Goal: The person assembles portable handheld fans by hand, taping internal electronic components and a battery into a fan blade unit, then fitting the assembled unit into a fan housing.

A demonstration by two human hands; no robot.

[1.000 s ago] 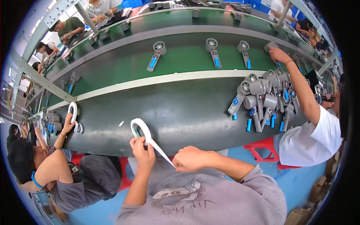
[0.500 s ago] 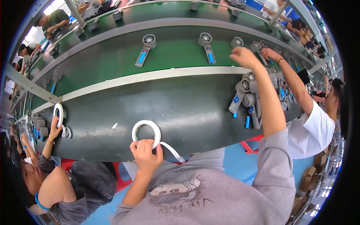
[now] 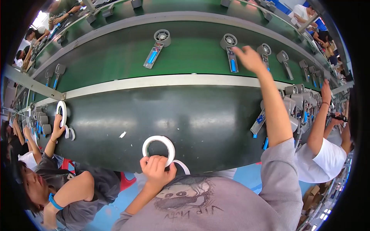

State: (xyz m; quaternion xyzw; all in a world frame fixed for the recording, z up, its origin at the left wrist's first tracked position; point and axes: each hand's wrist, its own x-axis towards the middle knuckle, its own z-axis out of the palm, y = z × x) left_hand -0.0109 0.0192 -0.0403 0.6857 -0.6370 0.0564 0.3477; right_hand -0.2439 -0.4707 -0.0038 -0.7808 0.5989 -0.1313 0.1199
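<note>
My left hand [image 3: 158, 169] is closed on the lower rim of a white tape roll [image 3: 158, 141], which it holds up at the near edge of the dark table. A loose white strip curls from the roll beside my thumb. My right arm reaches out over the green conveyor. There my right hand [image 3: 249, 59], its fingers apart and nothing seen in them, is beside a grey handheld fan [image 3: 229, 41]. That fan's opened handle shows a blue battery cell [image 3: 233, 65]. Whether my fingertips touch the handle, I cannot tell.
Another opened fan [image 3: 162, 37] lies farther left on the belt, and several more lie to the right. A pale rail [image 3: 154, 82] divides belt from table. Piled fans [image 3: 295, 102] crowd the table's right end, near a co-worker in white. A co-worker at left holds a tape roll [image 3: 61, 113].
My right hand has opened and come closer to the fan on the belt. The view has shifted. At right, the co-worker's hand has moved away from the fans on the belt.
</note>
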